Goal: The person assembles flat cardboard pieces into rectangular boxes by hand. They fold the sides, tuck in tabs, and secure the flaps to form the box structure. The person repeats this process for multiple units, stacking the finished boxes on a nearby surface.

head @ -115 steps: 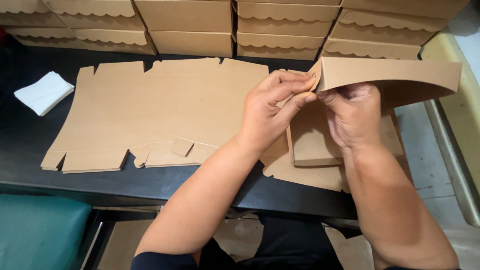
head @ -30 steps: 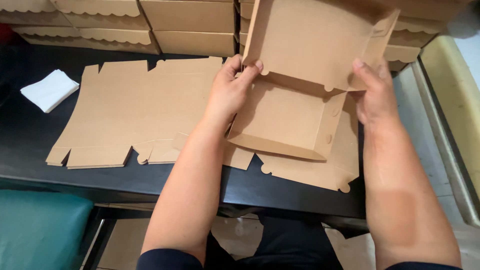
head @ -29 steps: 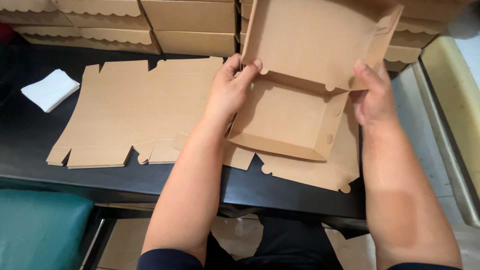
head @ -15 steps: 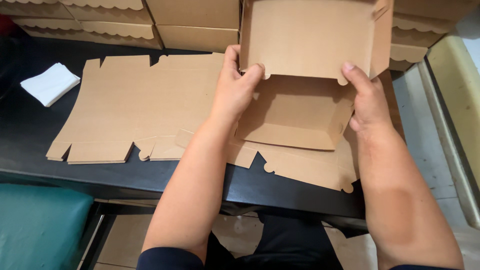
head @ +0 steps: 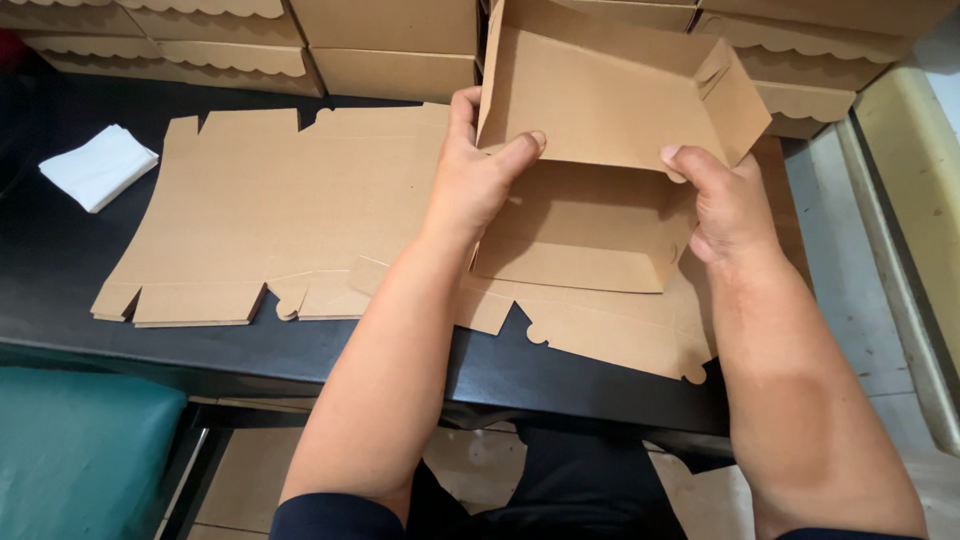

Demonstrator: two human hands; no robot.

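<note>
Between both hands: half-folded brown cardboard box [head: 590, 215], tray part empty, lid flap upright. Far corners partly cut off by top edge. Left hand [head: 478, 180] pinches lid's left edge, thumb inside; right hand [head: 725, 200] grips right side. Beneath hands: flat box blanks [head: 270, 215] on black table [head: 60, 260]. Beyond hands: stacked finished boxes [head: 390, 45], tops cropped. Far left of left hand: white cloth [head: 98, 166].

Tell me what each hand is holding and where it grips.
Both hold the half-folded brown cardboard box: left hand at the left end of the lid's hinge fold, right hand at the right end.
</note>
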